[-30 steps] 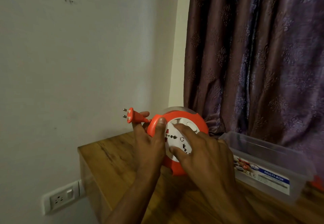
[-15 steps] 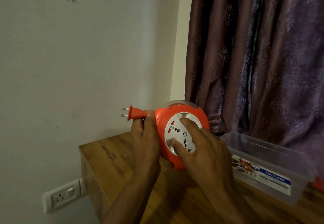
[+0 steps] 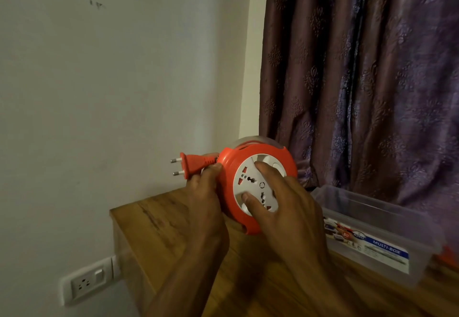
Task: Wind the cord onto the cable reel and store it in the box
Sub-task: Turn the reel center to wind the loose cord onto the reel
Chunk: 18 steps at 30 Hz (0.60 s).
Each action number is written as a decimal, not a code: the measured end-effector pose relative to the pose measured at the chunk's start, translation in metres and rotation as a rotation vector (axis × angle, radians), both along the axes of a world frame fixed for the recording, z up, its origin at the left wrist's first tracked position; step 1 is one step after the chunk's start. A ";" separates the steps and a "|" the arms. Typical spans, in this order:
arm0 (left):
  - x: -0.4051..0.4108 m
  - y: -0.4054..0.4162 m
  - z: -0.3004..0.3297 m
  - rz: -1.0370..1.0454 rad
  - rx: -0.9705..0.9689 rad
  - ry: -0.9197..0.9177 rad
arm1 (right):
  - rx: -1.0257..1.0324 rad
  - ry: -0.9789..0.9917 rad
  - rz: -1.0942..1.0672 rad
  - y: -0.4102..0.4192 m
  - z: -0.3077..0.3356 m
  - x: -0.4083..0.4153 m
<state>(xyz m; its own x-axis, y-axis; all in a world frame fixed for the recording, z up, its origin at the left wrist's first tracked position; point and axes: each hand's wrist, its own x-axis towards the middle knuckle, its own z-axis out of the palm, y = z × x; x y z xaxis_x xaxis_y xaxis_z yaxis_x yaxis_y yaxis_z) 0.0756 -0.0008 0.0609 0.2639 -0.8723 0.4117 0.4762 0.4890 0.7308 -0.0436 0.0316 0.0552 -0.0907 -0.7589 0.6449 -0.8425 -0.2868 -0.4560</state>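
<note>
Wooden table (image 3: 159, 220), clear plastic box (image 3: 372, 220) on it

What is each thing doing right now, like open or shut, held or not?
Orange round cable reel: upright, held.
Orange two-pin plug: unplugged, drawn up against the reel.
Clear plastic box: open, no lid on.
Left hand: grips the reel's edge.
Right hand: fingers on the white face.
</note>
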 end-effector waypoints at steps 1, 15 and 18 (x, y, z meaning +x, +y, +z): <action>0.000 0.001 -0.001 -0.021 -0.009 -0.003 | -0.003 -0.001 -0.006 0.000 0.001 0.000; 0.000 -0.002 -0.006 -0.038 -0.045 -0.067 | -0.031 0.005 -0.088 0.009 0.008 0.000; -0.003 -0.003 -0.008 -0.026 -0.027 -0.068 | -0.075 -0.055 -0.115 0.013 0.011 0.002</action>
